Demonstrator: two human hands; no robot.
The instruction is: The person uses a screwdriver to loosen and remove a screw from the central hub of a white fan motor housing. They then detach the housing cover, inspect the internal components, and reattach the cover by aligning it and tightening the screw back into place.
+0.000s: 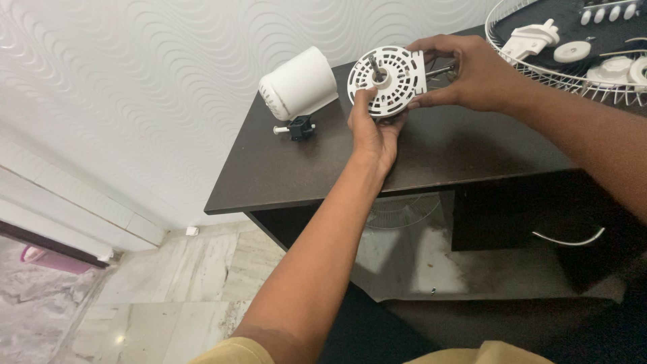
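Both my hands hold a round white slotted fan motor cover point(387, 81) with a metal shaft at its centre, above a dark brown desk point(431, 152). My left hand point(373, 131) grips its lower edge from below. My right hand point(465, 71) grips its right side, where dark motor parts show behind the plate. A white cylindrical motor housing point(298, 84) lies on its side at the desk's far left, next to a small black bracket with a white knob point(296, 128).
A wire fan guard point(539, 67) at the desk's far right holds several white plastic fan parts. Another fan guard point(401, 210) lies under the desk. A drawer with a curved metal handle point(567, 237) is at right. Marble floor and a white textured wall are at left.
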